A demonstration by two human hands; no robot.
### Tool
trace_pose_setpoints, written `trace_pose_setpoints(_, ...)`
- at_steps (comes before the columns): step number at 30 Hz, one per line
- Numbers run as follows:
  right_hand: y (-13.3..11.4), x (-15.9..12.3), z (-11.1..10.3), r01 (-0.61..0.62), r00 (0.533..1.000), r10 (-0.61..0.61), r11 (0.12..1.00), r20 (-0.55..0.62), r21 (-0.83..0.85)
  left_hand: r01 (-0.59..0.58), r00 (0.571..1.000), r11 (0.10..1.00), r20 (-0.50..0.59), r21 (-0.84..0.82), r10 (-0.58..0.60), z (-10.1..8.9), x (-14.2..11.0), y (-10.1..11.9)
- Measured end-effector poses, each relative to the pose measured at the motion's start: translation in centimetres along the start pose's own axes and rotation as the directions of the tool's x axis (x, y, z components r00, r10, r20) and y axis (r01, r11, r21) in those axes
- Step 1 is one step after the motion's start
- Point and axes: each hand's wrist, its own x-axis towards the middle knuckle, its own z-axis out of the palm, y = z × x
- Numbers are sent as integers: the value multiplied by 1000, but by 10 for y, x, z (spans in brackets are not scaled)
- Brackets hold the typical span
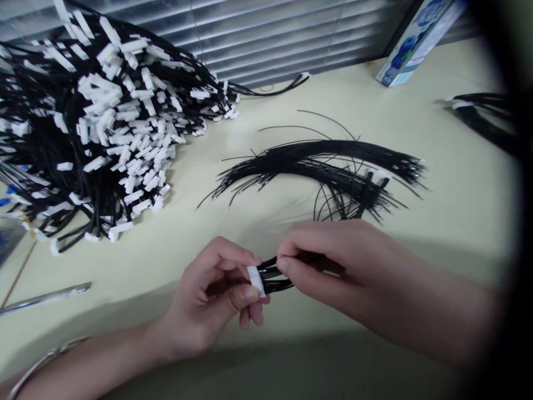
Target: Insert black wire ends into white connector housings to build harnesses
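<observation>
Held the white connector (256,281) over the near part of the table (200,219), narrowly gripped between thumb and fingers of the left hand (222,294). Pinched at the black wires (278,286) just beside it, with thumb and forefinger of the right hand (333,264) nearly together. Reached in from lower left and, back of hand uppermost, from the right.

Two hands (208,305) (341,261), one held connector (255,281), one carton (410,45)
</observation>
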Motion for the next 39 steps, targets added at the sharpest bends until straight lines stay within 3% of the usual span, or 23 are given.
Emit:
trace_pose_setpoints(16, 0, 0, -1, 11, 1000, -11, 999, -6, 46, -24, 1000, 1000, 9, 3, 24, -1, -2, -3)
trace_pose_setpoints(24, 2, -2, -3, 119, 993, -120, 992, 7, 42, -62, 998, 998, -12, 15, 62, 0, -1, -1)
trace_pose_setpoints(31, 5, -2, 3, 179, 984, -179, 979, 6, -102, -61, 998, 997, -25, 41, 62, 0, -1, -3)
trace_pose_setpoints(35, 7, -6, 10, 273, 956, -292, 924, -33, -270, -61, 996, 993, -58, 97, 67, 2, -4, -4)
trace_pose_setpoints(39, 7, -10, 12, 347, 933, -358, 878, 30, -331, -55, 996, 994, -69, 97, 62, 5, -6, -5)
